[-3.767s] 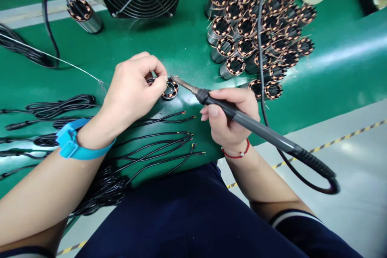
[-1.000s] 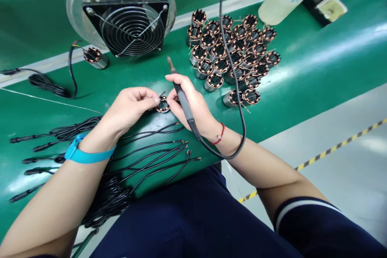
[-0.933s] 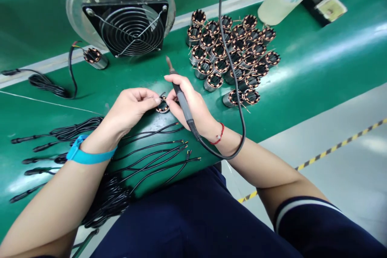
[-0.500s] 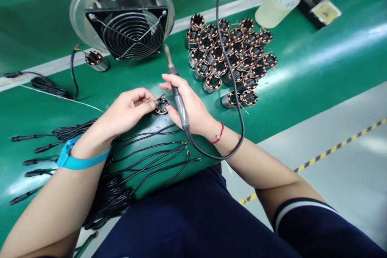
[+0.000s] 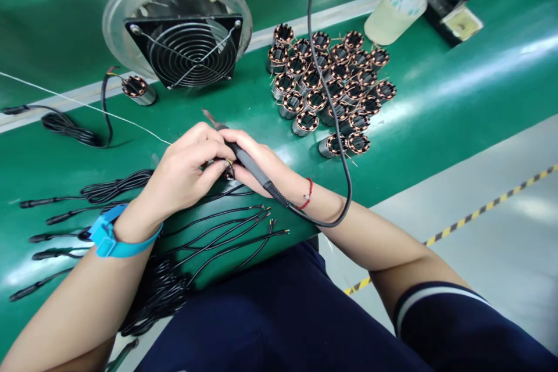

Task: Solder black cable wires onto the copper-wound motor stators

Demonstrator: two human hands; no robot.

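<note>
My right hand (image 5: 257, 163) is closed around a soldering iron (image 5: 250, 164), whose tip points up and left, away from the work. Its fingers also reach the motor stator (image 5: 229, 175), mostly hidden between both hands. On the left side of that stator, my left hand (image 5: 192, 163) has its fingers pinched together, with a small yellow wire end at the fingertips. A thin whitish wire (image 5: 126, 120) runs from the left edge to behind my left hand. Black cables (image 5: 218, 221) with bared coloured ends lie on the green bench just below the hands.
Several copper-wound stators (image 5: 314, 78) stand grouped at right. A fan (image 5: 196, 55) in a clear hood is behind the hands. One stator with a cable (image 5: 138, 90) stands at left. A roll of tape (image 5: 394, 14) and an iron stand (image 5: 453, 11) are at the back right.
My left hand has moved in and curled over the stator, covering most of it. The soldering iron has tilted left and its tip has dropped. The whitish wire now runs higher.
</note>
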